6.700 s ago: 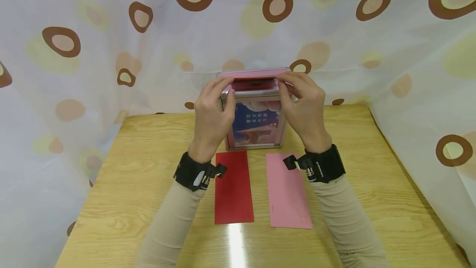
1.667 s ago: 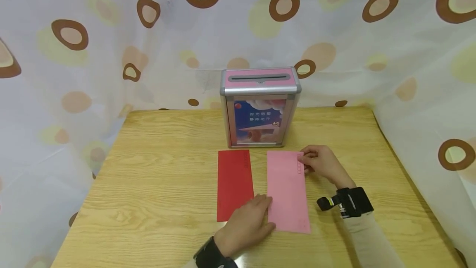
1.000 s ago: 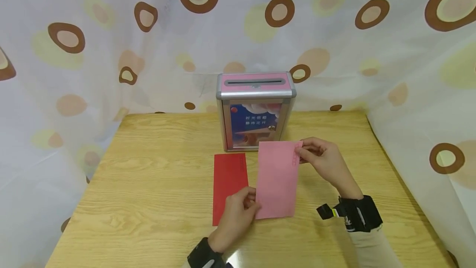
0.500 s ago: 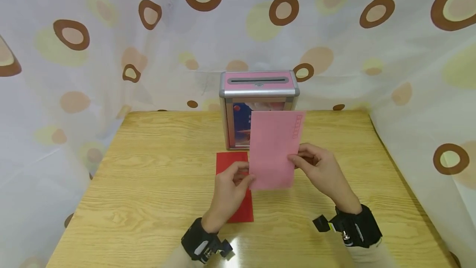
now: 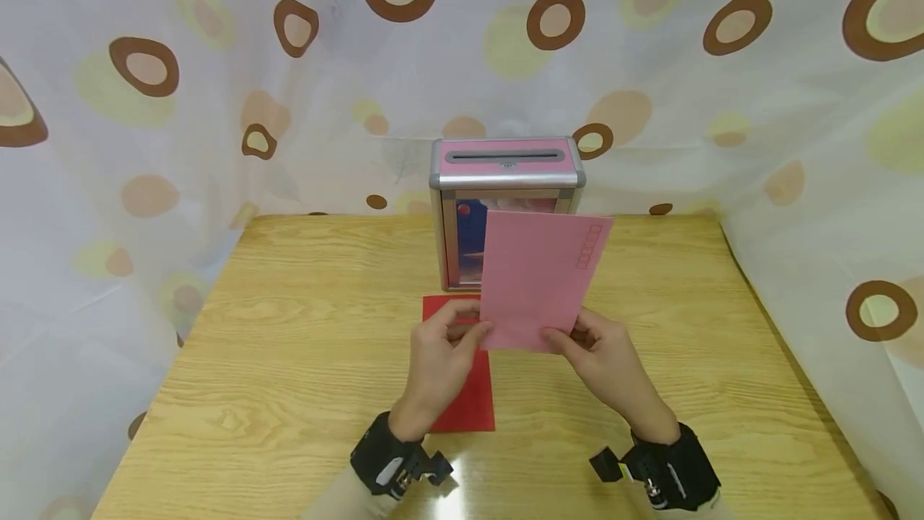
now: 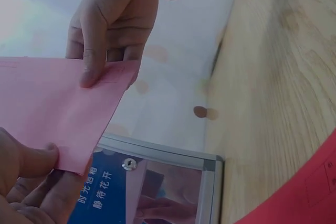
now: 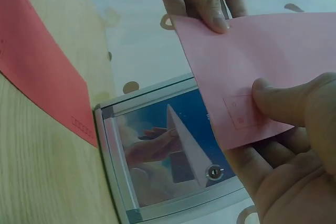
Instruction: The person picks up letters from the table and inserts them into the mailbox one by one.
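A pink envelope [image 5: 537, 279] is held up in front of the box, a column of small printed squares at its upper right. My left hand [image 5: 442, 359] pinches its lower left corner, thumb in front and fingers behind. At the lower right edge my right hand [image 5: 609, 363] pinches it the same way. Behind it stands a pink and silver letter box [image 5: 505, 180] with a slot [image 5: 504, 156] in its top; the envelope covers much of its front. In the right wrist view a round lock [image 7: 214, 172] shows on the box's front panel.
A red envelope [image 5: 462, 408] lies flat on the wooden table [image 5: 303, 327], partly under the left hand in the head view. A white patterned curtain [image 5: 325, 103] hangs behind the box and along both sides of the table.
Both hands have lifted the pink envelope off the table to in front of the box. The right hand has slid down its edge. Earlier, both hands held up the box's lid, which is now down.
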{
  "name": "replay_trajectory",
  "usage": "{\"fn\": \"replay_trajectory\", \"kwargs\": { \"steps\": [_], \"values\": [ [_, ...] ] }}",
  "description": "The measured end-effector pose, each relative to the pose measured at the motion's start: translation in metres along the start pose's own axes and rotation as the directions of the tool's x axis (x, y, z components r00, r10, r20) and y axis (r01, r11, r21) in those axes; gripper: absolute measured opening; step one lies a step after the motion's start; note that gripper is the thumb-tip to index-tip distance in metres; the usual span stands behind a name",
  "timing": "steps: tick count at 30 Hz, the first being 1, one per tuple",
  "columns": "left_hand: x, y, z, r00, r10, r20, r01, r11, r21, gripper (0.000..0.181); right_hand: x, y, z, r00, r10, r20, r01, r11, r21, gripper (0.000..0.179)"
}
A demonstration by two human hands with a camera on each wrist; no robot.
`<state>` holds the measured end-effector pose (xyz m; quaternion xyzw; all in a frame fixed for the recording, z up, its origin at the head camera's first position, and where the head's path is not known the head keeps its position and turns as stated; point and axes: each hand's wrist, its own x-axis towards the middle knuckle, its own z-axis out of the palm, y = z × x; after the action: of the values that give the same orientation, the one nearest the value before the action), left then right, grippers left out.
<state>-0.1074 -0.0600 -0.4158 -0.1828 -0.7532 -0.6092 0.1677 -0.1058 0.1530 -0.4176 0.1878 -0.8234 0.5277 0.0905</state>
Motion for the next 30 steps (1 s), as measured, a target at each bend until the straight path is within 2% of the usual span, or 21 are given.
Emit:
{"fn": "replay_trajectory", "kwargs": {
  "steps": [4, 7, 9, 12, 16, 20, 25, 28, 30],
  "values": [
    [-0.002, -0.016, 0.002, 0.999, 0.01, 0.032, -0.011, 1.0, 0.03, 0.023, 0.0, -0.003, 0.007, 1.0, 0.0, -0.009, 0.0, 1.0, -0.007, 0.028],
    [-0.002, -0.033, 0.003, 0.996, 0.072, 0.054, -0.076, 0.995, 0.062, 0.025, 0.002, 0.01, 0.013, 0.999, -0.024, -0.023, 0.023, 0.999, -0.022, 0.032],
    [0.003, -0.038, 0.002, 0.99, 0.127, 0.061, -0.132, 0.988, 0.082, 0.025, 0.004, 0.023, 0.015, 0.998, -0.054, -0.03, 0.053, 0.997, -0.051, 0.033],
    [0.016, -0.032, -0.004, 0.977, 0.204, 0.066, -0.21, 0.972, 0.107, 0.024, 0.01, 0.036, 0.016, 0.993, -0.11, -0.039, 0.106, 0.989, -0.099, 0.032],
    [0.041, -0.009, -0.012, 0.95, 0.304, 0.075, -0.312, 0.941, 0.135, 0.024, 0.025, 0.032, 0.011, 0.981, -0.184, -0.062, 0.176, 0.977, -0.121, 0.029],
    [0.066, 0.016, -0.019, 0.903, 0.423, 0.072, -0.429, 0.889, 0.162, 0.025, 0.049, 0.017, 0.002, 0.958, -0.267, -0.105, 0.252, 0.958, -0.138, 0.025],
    [0.09, 0.048, -0.022, 0.813, 0.579, 0.059, -0.58, 0.798, 0.164, 0.026, 0.078, -0.006, -0.014, 0.915, -0.367, -0.166, 0.332, 0.921, -0.204, 0.026],
    [0.1, 0.067, -0.022, 0.768, 0.639, 0.037, -0.636, 0.755, 0.16, 0.023, 0.092, -0.017, -0.023, 0.893, -0.405, -0.197, 0.352, 0.901, -0.254, 0.027],
    [0.106, 0.078, -0.023, 0.744, 0.667, 0.021, -0.661, 0.732, 0.165, 0.021, 0.102, -0.023, -0.028, 0.882, -0.421, -0.213, 0.361, 0.893, -0.27, 0.028]
  ]
}}
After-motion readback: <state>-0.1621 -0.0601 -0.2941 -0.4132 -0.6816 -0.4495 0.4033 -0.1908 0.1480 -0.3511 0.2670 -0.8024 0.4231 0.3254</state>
